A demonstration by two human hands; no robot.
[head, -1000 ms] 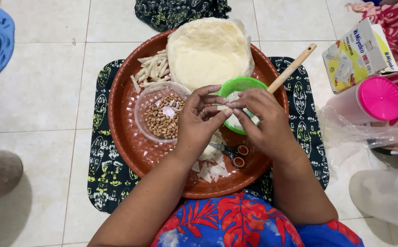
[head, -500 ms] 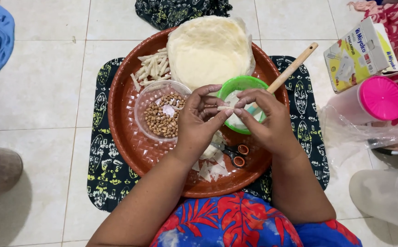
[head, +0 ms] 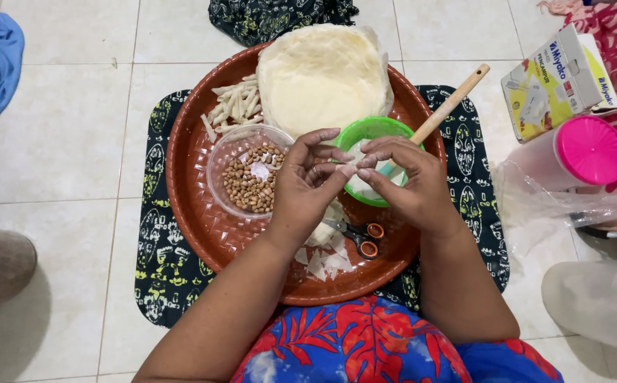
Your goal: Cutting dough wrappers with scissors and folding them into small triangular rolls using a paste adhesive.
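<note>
Since the earlier frames our two hands have drawn a little closer over the green bowl, and the small pale piece between them looks more tightly folded; the tray and everything on it has stayed put. Seen from the head camera, our left hand pinches the small white dough piece with thumb and forefinger, and our right hand meets it from the other side, fingertips pressed together on the same piece. That piece sits between the two hands, just above the rim of the green bowl, with its long axis running roughly left to right from one hand to the other; both hands are equally near it. A wooden spoon leans out of the bowl toward the upper right. Just left of our left hand stands a clear bowl of peanuts. Beyond lie a stack of thin pale wrappers and a heap of rolled sticks. Small scissors and cut wrapper scraps rest beneath our wrists, all on the round brown tray set on a patterned mat on the tiled floor.
</note>
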